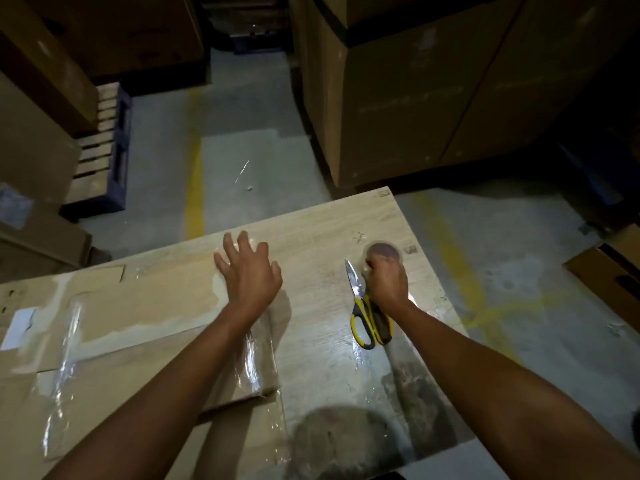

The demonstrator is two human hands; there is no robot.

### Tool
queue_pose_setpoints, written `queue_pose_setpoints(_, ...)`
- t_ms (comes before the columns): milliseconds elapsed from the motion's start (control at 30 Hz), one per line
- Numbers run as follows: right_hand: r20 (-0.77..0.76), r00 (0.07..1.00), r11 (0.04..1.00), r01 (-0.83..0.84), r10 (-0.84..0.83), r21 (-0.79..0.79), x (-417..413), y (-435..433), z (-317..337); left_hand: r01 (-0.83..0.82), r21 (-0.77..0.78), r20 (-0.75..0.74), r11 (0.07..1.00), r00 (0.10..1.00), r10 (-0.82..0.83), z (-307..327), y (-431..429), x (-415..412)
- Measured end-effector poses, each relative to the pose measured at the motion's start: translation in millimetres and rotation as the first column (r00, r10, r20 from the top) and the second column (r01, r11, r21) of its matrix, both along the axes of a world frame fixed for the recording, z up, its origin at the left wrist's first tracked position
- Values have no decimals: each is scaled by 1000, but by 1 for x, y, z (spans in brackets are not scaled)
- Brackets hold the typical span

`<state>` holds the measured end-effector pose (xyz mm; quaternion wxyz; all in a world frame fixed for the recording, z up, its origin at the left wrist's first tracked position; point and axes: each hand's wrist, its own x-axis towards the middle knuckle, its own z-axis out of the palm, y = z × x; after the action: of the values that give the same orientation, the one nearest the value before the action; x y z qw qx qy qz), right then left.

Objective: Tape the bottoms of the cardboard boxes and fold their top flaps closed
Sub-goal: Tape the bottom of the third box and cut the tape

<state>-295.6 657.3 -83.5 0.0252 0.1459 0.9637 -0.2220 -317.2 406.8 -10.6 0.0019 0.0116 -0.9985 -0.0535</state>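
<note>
Curling my right grip (386,282) round the brown-cored roll of clear tape (382,252), I hold it down on the pale wood-grain counter (329,226), toward its right edge. The roll is blurred, so I cannot tell where its loose end is. The steel scissors with yellow-and-black handles (365,317) lie just beside that wrist on its left, handles partly under it, blades pointing to the far edge.

My left grip (249,275) is open, fingers spread and pressed flat where the right end of the flattened brown cardboard box (138,306) meets the bare counter. That box is the thing to tape. It lies to the left of the roll, well apart from it, with its long axis running left to right across the near half of the counter. A shiny strip of clear tape (251,355) crosses its right end, near to far, beneath my left forearm.

So the roll must travel leftward, past the scissors, to reach the cardboard. I judge the left grip the nearer one for steadying and the right for carrying the tape across.
</note>
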Motion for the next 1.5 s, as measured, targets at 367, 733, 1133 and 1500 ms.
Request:
queue_pose_setpoints(367,-33,999,1000,9,-10,-10,-14,-17,-3,-119,422,-117,899,976,184,-8,-7,0)
queue_pose_setpoints(733,-136,966,824,-260,222,-503,35,-208,73,41,168,-15,985,999,-39,1,-119,58)
queue_pose_setpoints(1133,43,993,939,-94,114,-332,69,-276,72,-510,74,74,857,860,506,-10,-242,102)
queue_pose_setpoints(1500,30,999,949,-11,22,-316,79,-296,70,3,124,139,992,990,-21,-3,-332,118)
